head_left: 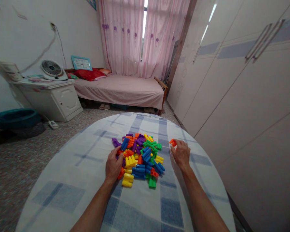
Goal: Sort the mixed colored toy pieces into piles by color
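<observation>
A heap of plastic building blocks (pixel 140 161) in blue, yellow, green, purple and orange lies in the middle of the round table. My left hand (pixel 113 165) rests against the heap's left edge, its thumb and fingers apart. Its fingertips are beside a blue block (pixel 125 144), and bits of purple and orange show between thumb and fingers. To the right of the heap, my right hand (pixel 181 153) pinches an orange block (pixel 173 142) just over the cloth. Part of that block is hidden by the fingers.
A blue-and-white checked cloth (pixel 62 193) covers the table. Beyond it stand a bed (pixel 120 88) and a white cabinet (pixel 62 100) with a fan (pixel 52 68) on top. A teal-lined bin (pixel 16 118) is at left; tall wardrobe doors (pixel 232 96) line the right.
</observation>
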Action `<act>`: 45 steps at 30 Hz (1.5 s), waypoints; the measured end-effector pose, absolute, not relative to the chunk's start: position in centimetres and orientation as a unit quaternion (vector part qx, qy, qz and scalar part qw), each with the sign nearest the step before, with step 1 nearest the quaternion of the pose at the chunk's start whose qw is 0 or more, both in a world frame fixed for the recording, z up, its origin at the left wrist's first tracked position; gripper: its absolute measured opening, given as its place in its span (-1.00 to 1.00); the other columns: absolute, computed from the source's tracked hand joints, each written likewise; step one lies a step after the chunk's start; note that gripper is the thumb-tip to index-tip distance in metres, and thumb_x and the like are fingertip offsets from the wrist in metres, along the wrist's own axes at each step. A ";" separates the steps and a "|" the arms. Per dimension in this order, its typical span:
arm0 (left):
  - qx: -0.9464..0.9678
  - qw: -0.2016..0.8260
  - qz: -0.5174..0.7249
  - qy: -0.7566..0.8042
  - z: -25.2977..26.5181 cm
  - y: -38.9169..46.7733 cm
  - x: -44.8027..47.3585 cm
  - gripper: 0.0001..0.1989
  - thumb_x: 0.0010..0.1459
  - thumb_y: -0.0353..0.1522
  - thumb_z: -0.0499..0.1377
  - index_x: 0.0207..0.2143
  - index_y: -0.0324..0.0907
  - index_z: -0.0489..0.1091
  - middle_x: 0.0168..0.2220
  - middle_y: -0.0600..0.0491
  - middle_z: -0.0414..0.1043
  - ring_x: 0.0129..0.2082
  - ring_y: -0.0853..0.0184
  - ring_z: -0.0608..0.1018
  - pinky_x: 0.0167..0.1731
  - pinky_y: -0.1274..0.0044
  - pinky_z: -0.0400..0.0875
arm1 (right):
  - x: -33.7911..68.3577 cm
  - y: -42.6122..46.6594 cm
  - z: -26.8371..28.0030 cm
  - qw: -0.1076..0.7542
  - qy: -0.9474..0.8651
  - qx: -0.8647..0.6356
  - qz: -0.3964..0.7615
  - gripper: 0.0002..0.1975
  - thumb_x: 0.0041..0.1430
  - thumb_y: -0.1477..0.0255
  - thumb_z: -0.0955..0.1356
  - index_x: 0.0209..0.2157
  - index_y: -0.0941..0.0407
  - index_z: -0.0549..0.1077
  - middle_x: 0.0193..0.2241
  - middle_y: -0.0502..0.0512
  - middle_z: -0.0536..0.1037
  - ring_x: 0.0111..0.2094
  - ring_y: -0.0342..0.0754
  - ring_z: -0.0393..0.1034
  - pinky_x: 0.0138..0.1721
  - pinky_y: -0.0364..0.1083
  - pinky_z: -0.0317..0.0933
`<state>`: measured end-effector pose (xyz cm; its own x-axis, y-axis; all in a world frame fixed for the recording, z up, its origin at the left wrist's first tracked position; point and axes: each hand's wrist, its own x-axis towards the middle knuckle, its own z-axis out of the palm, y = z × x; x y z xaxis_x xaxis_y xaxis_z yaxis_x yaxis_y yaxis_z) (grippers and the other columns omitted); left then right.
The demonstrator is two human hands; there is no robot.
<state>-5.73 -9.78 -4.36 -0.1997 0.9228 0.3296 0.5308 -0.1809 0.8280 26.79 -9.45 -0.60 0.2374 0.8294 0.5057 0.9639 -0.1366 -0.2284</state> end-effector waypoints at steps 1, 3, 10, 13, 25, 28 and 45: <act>0.599 0.203 0.482 0.606 -4.4 -9.8 -5.7 -0.60 0.11 -0.31 0.02 0.01 -0.14 0.33 -0.03 -0.02 0.39 -0.03 0.22 0.42 0.03 0.36 0.28 | 27.4 -9.4 -0.3 0.241 -0.588 -0.761 -0.136 -0.70 0.14 0.39 0.26 -0.07 0.08 0.41 -0.14 0.18 0.44 -0.09 0.08 0.23 -0.11 0.02 0.04; 0.599 0.202 0.483 0.606 -4.4 -9.8 -5.7 -0.61 0.11 -0.31 0.01 0.01 -0.13 0.33 -0.03 -0.01 0.39 -0.03 0.22 0.42 0.03 0.36 0.28 | 28.5 -9.1 -0.1 0.212 -0.557 -0.793 -0.128 -0.70 0.14 0.40 0.26 -0.08 0.08 0.42 -0.12 0.20 0.44 -0.04 0.11 0.21 -0.08 0.05 0.02; 0.597 0.203 0.482 0.608 -4.1 -9.9 -5.6 -0.60 0.10 -0.33 0.01 0.00 -0.17 0.33 -0.05 -0.03 0.40 -0.04 0.22 0.42 0.02 0.35 0.29 | 30.0 -9.1 -2.4 0.178 -0.547 -0.817 -0.040 -0.58 0.20 0.28 0.18 0.07 0.09 0.32 -0.02 0.22 0.42 -0.04 0.11 0.28 -0.11 0.05 0.10; 0.596 0.201 0.487 0.606 -4.0 -10.0 -5.5 -0.61 0.10 -0.33 0.02 -0.01 -0.18 0.33 -0.06 -0.04 0.41 -0.05 0.23 0.42 0.02 0.35 0.29 | 29.5 -9.4 -2.6 0.206 -0.545 -0.808 -0.085 -0.56 0.19 0.27 0.19 0.07 0.11 0.31 0.02 0.24 0.39 0.03 0.12 0.22 -0.04 0.07 0.08; 0.595 0.187 0.496 0.604 -3.7 -10.1 -5.4 -0.64 0.11 -0.37 0.03 -0.03 -0.16 0.34 -0.08 -0.03 0.41 -0.05 0.24 0.43 0.01 0.36 0.31 | 21.6 -10.9 -5.0 0.385 -0.603 -0.699 0.028 -0.58 0.22 0.27 0.11 -0.03 0.15 0.38 -0.07 0.20 0.45 -0.02 0.02 0.27 0.03 0.03 0.08; 0.595 0.170 0.523 0.586 -3.6 -10.3 -5.4 -0.66 0.10 -0.40 0.03 -0.05 -0.17 0.35 -0.06 -0.04 0.38 -0.02 0.26 0.41 0.06 0.38 0.28 | 21.2 -11.1 -4.7 0.354 -0.609 -0.709 0.039 -0.59 0.22 0.28 0.11 -0.05 0.13 0.39 -0.06 0.16 0.46 -0.01 0.02 0.26 0.04 0.03 0.05; 0.686 0.138 0.398 0.594 4.5 -9.5 -5.9 -0.67 0.12 -0.32 0.06 -0.08 -0.25 0.38 -0.07 -0.08 0.40 -0.02 0.23 0.42 0.05 0.41 0.27 | 21.2 -11.3 -4.0 0.317 -0.608 -0.727 0.042 -0.61 0.18 0.32 0.12 -0.09 0.14 0.42 -0.10 0.16 0.48 -0.05 0.01 0.26 0.00 -0.01 0.05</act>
